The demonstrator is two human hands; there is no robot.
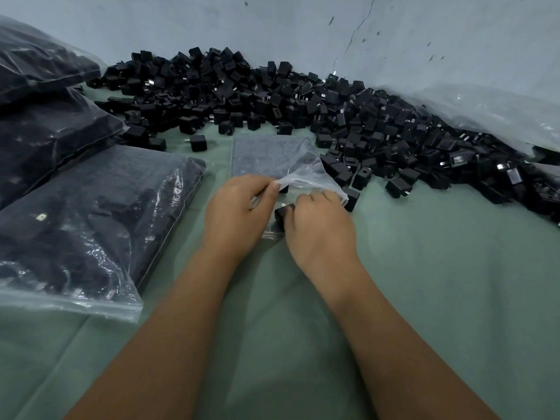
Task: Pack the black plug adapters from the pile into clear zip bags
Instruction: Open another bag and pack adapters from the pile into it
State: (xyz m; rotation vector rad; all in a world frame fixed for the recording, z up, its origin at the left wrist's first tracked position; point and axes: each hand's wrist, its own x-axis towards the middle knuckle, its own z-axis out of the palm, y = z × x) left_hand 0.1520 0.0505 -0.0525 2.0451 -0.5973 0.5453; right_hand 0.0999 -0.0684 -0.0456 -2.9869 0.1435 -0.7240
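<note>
A: From the head camera, we have our left hand (pixel 239 207) pinching the raised lip of the clear zip bag (pixel 306 177), thumb against fingertips, holding the mouth up. Our right hand (pixel 318 228) curls round one black plug adapter (pixel 283 215) right at that opening.

B: And the supply?

A: The pile (pixel 303 101) spreads along the wall, just beyond the bag; a stack of empty bags (pixel 266 156) lies under it, and filled bags (pixel 91 213) sit to our left on the green cloth (pixel 424 283).

B: How will they handle?

A: We judge the adapter light, rigid and smooth, best taken by its flat sides, clear of the prongs. The film looks thin, limp and slippery, so we should grip it near the zip edge, where it seems stiffest.
</note>
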